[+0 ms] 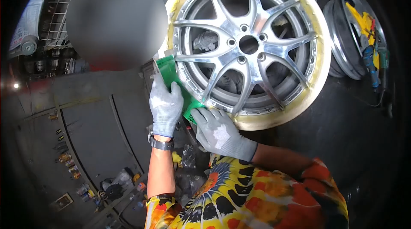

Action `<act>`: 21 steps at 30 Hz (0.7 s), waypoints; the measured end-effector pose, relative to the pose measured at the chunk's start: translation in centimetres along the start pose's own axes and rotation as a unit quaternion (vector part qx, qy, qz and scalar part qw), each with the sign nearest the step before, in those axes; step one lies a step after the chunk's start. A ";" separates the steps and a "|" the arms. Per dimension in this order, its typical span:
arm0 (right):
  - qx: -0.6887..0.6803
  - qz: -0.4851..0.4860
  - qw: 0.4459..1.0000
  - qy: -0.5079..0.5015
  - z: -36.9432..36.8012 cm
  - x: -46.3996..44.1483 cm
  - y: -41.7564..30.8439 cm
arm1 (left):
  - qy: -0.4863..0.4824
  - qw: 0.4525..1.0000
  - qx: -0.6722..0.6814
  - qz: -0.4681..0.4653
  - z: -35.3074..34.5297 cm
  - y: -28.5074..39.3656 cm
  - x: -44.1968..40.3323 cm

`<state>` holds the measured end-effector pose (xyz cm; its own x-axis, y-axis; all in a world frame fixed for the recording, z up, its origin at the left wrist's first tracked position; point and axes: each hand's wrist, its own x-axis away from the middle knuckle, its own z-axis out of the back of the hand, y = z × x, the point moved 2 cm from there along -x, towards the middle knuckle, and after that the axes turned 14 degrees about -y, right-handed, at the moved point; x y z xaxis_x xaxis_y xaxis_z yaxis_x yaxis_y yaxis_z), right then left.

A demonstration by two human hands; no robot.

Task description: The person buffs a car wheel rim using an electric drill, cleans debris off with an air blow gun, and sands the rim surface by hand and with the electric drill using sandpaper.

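A polished multi-spoke alloy wheel [252,68] stands before me, its outer lip covered with cream-yellow masking tape [322,64]. Along the wheel's lower-left edge runs a green strip [169,73] with some dark lettering at its lower end. My left hand [166,100], in a grey glove, grips the strip's left side with the thumb on its face. At the strip's lower end, my right hand [220,132], also gloved, closes its fingers on the strip beside the wheel's lip. The undersides of the fingers are hidden.
More wheel rims [342,36] stand at the right, with a yellow item [361,19] and blue and green power tools [371,64] by them. A wire rack [58,15] is at the upper left. Bags and small clutter [122,180] lie on the floor [92,137].
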<state>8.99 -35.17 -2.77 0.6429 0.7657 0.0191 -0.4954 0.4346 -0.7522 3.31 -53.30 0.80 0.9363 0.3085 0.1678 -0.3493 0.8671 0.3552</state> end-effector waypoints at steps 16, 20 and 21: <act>0.037 -0.035 0.998 -0.030 0.3 -3.5 1.2 | 0.048 0.998 -0.027 0.005 -2.1 1.4 -0.9; 0.080 -0.028 0.996 -0.031 -1.3 -4.7 1.4 | 0.051 0.997 -0.042 0.029 -2.5 1.1 -1.0; 0.088 -0.026 0.996 -0.016 -1.6 -4.8 1.6 | 0.050 0.997 -0.042 0.030 -2.5 1.1 -1.1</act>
<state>6.07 -38.92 -5.12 0.6524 0.7538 0.0789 -0.5583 0.5484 -0.6226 1.95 -51.73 -1.34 0.9142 0.3944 0.0926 -0.4044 0.8744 0.2680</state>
